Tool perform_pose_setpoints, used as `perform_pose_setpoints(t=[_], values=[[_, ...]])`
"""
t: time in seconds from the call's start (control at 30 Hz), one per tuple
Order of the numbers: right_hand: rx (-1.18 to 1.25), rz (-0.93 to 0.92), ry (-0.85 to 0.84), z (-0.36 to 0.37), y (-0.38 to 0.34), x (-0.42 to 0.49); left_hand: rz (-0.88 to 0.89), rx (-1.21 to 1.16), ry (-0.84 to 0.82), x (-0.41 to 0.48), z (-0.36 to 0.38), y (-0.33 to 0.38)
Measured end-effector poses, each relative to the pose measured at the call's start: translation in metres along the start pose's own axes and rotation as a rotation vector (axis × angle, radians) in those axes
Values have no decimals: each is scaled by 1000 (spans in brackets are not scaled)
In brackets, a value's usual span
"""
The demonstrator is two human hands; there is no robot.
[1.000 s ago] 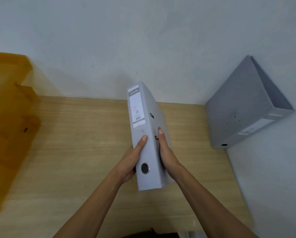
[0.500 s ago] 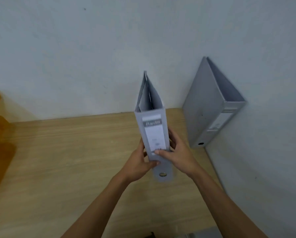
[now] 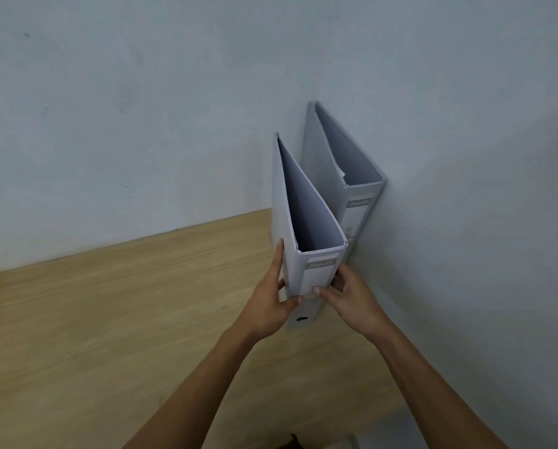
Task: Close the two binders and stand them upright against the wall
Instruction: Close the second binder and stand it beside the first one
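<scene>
The left hand (image 3: 271,306) and the right hand (image 3: 352,299) grasp the near binder (image 3: 306,222) from both sides at its spine, thumbs across the front. The near binder stands upright at the back right corner of the desk (image 3: 109,319), its foot partly hidden by the hands. Just beside it, the second binder (image 3: 345,163) stands upright in the corner of the wall (image 3: 141,108); its lower part is hidden. Both spine labels are too blurred to read.
</scene>
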State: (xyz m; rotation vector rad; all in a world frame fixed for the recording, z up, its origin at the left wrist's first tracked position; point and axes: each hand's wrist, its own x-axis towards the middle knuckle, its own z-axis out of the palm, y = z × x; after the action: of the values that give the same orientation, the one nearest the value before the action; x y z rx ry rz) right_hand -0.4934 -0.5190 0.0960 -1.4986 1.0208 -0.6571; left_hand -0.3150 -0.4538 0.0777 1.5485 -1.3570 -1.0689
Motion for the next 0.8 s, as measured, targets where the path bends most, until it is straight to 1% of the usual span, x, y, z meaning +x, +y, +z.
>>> perform_pose_setpoints(t=[0.13, 0.3, 0.47, 0.7, 0.8], values=[[-9, -18, 85, -16, 6, 13, 10, 25, 56, 21, 14, 5], [-137, -32, 229, -25, 15, 31, -18, 63, 131, 40, 24, 0], [-2, 64, 247, -26, 24, 45, -28, 99, 144, 56, 22, -4], [46, 95, 300, -22, 24, 66, -62, 106, 151, 75, 14, 1], [72, 89, 278, -20, 22, 73, -67, 122, 147, 83, 11, 0]])
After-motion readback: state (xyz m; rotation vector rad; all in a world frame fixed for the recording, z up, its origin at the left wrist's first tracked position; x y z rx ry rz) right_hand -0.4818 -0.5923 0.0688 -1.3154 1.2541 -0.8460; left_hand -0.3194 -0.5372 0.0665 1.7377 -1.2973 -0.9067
